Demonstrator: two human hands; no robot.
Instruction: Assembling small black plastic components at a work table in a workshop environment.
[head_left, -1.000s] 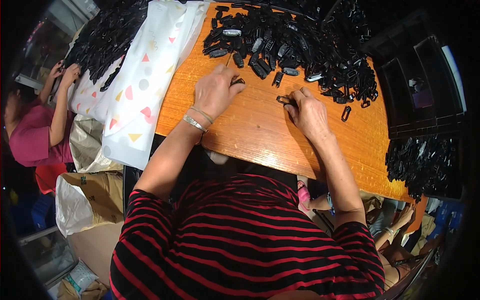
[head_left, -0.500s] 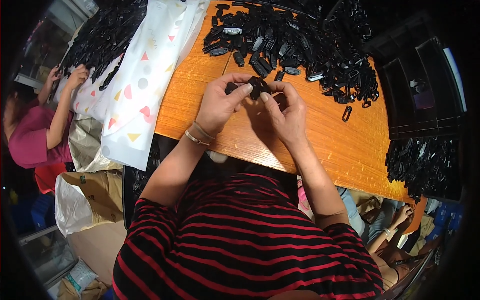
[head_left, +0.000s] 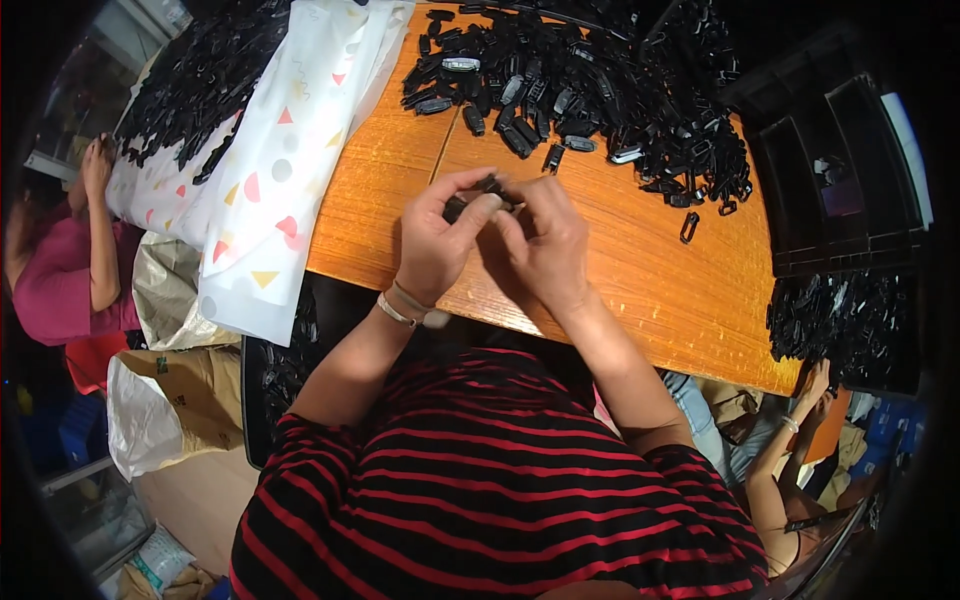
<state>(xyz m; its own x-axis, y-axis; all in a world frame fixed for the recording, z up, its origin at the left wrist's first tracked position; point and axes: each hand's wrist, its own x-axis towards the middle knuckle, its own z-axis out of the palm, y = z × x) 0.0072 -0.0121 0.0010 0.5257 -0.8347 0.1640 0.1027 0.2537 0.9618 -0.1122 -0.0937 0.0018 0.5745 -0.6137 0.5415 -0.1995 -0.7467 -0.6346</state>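
**A:** What was hard to make out about the piece you held?

**B:** Most of it. Your left hand (head_left: 437, 243) and right hand (head_left: 541, 243) met over the wooden table (head_left: 640, 270), both pinched on one small black plastic part (head_left: 478, 196). Your fingers covered nearly all of it; only a dark sliver showed between the thumbs, so its shape could not be told. Your palms were turned away from the camera, and your striped shirt (head_left: 500, 490) hid the table's near edge.

**A:** And what lay around the table?

**B:** A large heap of black parts (head_left: 600, 90) covered the table's far side, just beyond your hands. One loose black loop (head_left: 689, 227) lay apart from it, right of your hands. A white sheet with coloured shapes (head_left: 290, 150) draped over the table's left end, with more black pieces (head_left: 200, 70) on it. Dark trays (head_left: 840, 180) stood at the table's right end, their contents too dim to tell. Another person in a pink top (head_left: 60, 290) sat beyond the left end, partly cut off, and another person's hand (head_left: 815, 390) showed below the right corner.
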